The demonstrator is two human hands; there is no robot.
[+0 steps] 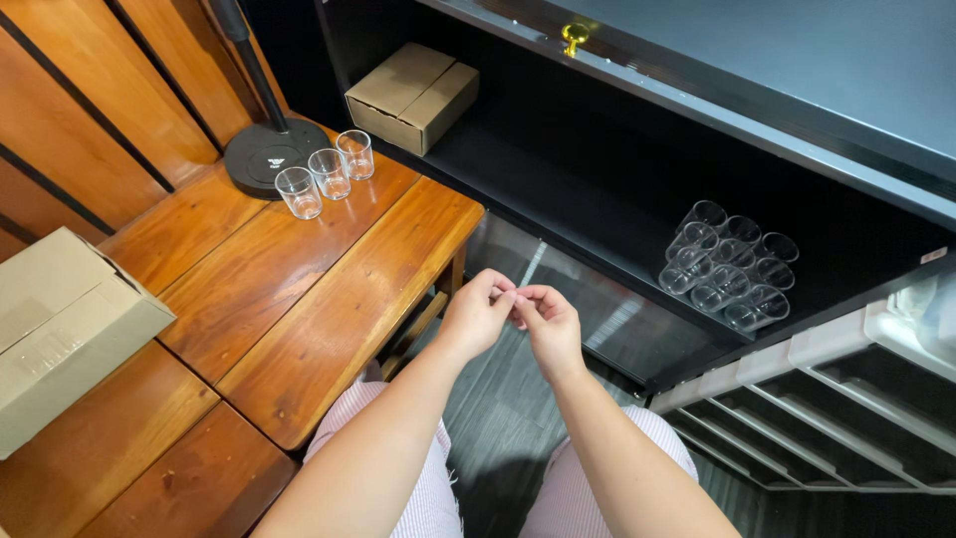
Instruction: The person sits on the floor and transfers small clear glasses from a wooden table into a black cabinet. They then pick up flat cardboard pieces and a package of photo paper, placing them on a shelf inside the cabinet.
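- The left hand [476, 317] and the right hand [550, 327] meet in mid-air over the dark floor [498, 438], fingertips pinched together at one spot; whatever sits between them is too small to make out, perhaps a thin scrap or nothing at all.
- Both hands are curled shut at the tips, neither gripping a glass.
- I judge this a pause between handling steps: the hands are busy with each other, not with the glassware.
- Nearest to the right hand, a cluster of clear glasses [727, 264] lies on its side on the black shelf [597, 199] of the cabinet.
- Three upright glasses [327, 174] stand in a row on the wooden bench [299, 289], just beside a round black lamp base [269, 154].
- Any next reach calls for the fingers to part first.
- Two cardboard boxes, one on the shelf [413, 95] and one on the bench [60, 329], lie well apart from the hands.
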